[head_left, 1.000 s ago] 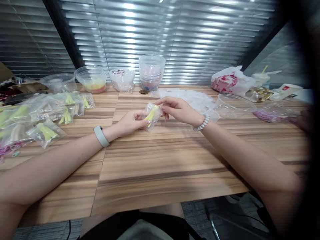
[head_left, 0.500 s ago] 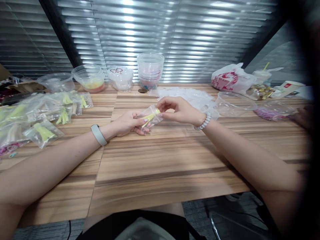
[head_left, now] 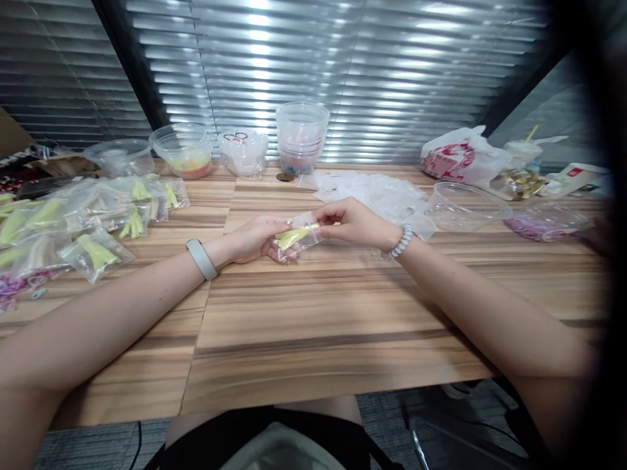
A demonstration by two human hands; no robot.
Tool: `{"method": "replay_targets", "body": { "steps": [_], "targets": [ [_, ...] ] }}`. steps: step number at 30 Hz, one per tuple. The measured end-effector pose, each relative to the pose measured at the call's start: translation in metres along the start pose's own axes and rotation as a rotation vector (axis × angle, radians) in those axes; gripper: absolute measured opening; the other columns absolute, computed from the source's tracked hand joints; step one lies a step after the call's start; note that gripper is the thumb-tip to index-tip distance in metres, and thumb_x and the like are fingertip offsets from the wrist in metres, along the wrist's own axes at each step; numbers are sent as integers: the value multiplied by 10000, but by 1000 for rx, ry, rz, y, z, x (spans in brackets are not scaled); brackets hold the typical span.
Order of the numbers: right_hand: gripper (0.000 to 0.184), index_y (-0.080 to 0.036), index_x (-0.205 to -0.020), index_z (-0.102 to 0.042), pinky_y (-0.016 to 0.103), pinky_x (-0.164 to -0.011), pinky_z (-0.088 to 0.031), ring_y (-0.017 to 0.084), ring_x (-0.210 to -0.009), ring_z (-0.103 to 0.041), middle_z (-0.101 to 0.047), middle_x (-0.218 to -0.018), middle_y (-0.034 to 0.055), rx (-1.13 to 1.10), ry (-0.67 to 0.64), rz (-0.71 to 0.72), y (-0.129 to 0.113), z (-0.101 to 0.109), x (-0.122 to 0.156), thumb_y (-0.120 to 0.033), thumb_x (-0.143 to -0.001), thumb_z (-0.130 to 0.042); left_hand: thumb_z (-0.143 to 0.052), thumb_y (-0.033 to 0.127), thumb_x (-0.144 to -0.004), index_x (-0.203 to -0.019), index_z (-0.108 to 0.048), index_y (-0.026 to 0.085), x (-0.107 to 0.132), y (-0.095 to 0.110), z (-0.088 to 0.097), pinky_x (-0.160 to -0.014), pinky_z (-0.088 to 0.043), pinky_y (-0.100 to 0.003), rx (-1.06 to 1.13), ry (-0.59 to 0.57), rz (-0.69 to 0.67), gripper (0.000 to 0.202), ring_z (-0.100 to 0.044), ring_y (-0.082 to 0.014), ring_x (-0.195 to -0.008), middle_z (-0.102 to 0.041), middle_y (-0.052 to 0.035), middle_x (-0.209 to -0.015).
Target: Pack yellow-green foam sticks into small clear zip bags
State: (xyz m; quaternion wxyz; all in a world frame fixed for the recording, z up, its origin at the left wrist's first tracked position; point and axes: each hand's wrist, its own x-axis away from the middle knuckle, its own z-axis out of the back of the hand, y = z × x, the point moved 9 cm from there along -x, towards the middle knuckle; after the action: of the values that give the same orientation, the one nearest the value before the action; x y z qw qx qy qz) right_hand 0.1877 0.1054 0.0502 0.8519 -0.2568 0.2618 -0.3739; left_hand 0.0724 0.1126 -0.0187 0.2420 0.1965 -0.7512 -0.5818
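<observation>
Between my hands, just above the wooden table [head_left: 313, 333], is a small clear zip bag [head_left: 309, 240] with a yellow-green bundle [head_left: 292, 236] inside. My left hand [head_left: 259, 238] grips the bag's left end, thumb on top and fingers beneath. At the opposite end, my right hand [head_left: 345, 222] pinches the bag's edge between thumb and fingertips. Behind my right hand lies a pile of flat clear bags [head_left: 375, 190]. Filled bags [head_left: 95, 251] with similar yellow-green and beige bundles are heaped to the left of my left forearm.
Clear tubs [head_left: 180, 150], a bag-wrapped tub [head_left: 243, 153] and stacked cups [head_left: 302, 137] line the back by the blinds. At right are an open clear container [head_left: 465, 205], a tub with purple contents [head_left: 541, 225] and a white-and-red plastic bag [head_left: 463, 156]. Purple pieces [head_left: 19, 286] lie far left.
The yellow-green bundle sits deeper in the bag, toward my left hand. My right fingers have moved from the bundle's end to the bag's edge. The view has shifted slightly.
</observation>
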Motion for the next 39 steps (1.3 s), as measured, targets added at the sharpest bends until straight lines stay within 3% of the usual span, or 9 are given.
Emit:
{"method": "replay_targets", "body": {
  "steps": [4,10,15,18,22,28,32,36,39],
  "targets": [
    [198,-116,-870,-680,213,-563,-348,94,-628,-501,-613,-723,18,128,12,7,-2,4,1,-297,-833,-607,-493,442,-936,-1113,-569,76,-3,-3,3,-589,-572,-265,42,6,5,413,-690,-239,-794,-663,-160,-871],
    [149,-112,-796,-680,230,-580,-359,94,-608,-502,-614,-684,22,266,103,142,-23,12,2,-253,-804,-632,-600,398,-882,-1136,-593,68,-3,-2,3,-627,-582,-278,23,43,45,416,-688,-265,-854,-664,-199,-972],
    [189,-112,-833,-717,237,-581,-409,122,-640,-563,-669,-739,50,-24,117,16,-7,3,0,-286,-773,-679,-675,408,-823,-1102,-634,66,-1,1,1,-677,-587,-322,19,90,45,443,-684,-271,-853,-631,-206,-1098],
    [226,-113,-809,-727,252,-598,-431,138,-663,-577,-675,-757,64,-159,135,-19,1,-5,-1,-332,-755,-708,-655,391,-844,-1094,-638,71,-1,-1,2,-663,-579,-309,16,94,36,407,-683,-243,-822,-645,-198,-1058],
    [207,-139,-789,-746,253,-591,-415,130,-668,-555,-647,-734,57,-222,207,7,0,-8,-1,-341,-746,-728,-622,366,-872,-1082,-646,112,-1,-4,4,-680,-579,-318,12,88,48,330,-677,-208,-812,-664,-161,-1023],
    [153,-154,-769,-745,242,-605,-423,115,-672,-552,-630,-724,43,-282,261,14,7,-15,0,-304,-766,-715,-618,374,-866,-977,-655,57,-4,0,2,-666,-564,-309,13,77,12,338,-660,-202,-762,-661,-170,-901],
    [168,-140,-830,-745,259,-656,-437,131,-731,-568,-633,-804,59,-298,305,12,12,-15,1,-291,-758,-726,-637,366,-851,-1060,-650,58,-5,1,2,-707,-561,-323,95,81,7,372,-659,-206,-790,-650,-183,-1012],
    [194,-134,-821,-737,270,-679,-459,149,-769,-593,-657,-861,75,-370,316,-21,17,-17,1,-311,-743,-736,-622,400,-864,-1100,-647,69,-2,3,-1,-752,-558,-331,134,6,0,407,-647,-196,-829,-642,-181,-1055],
    [211,-130,-804,-724,276,-693,-475,153,-771,-605,-673,-866,76,-434,345,-74,22,-19,1,-316,-710,-757,-693,326,-820,-1100,-649,84,-1,4,0,-802,-555,-352,92,-20,-6,372,-649,-195,-864,-651,-158,-1035]
  ]
}}
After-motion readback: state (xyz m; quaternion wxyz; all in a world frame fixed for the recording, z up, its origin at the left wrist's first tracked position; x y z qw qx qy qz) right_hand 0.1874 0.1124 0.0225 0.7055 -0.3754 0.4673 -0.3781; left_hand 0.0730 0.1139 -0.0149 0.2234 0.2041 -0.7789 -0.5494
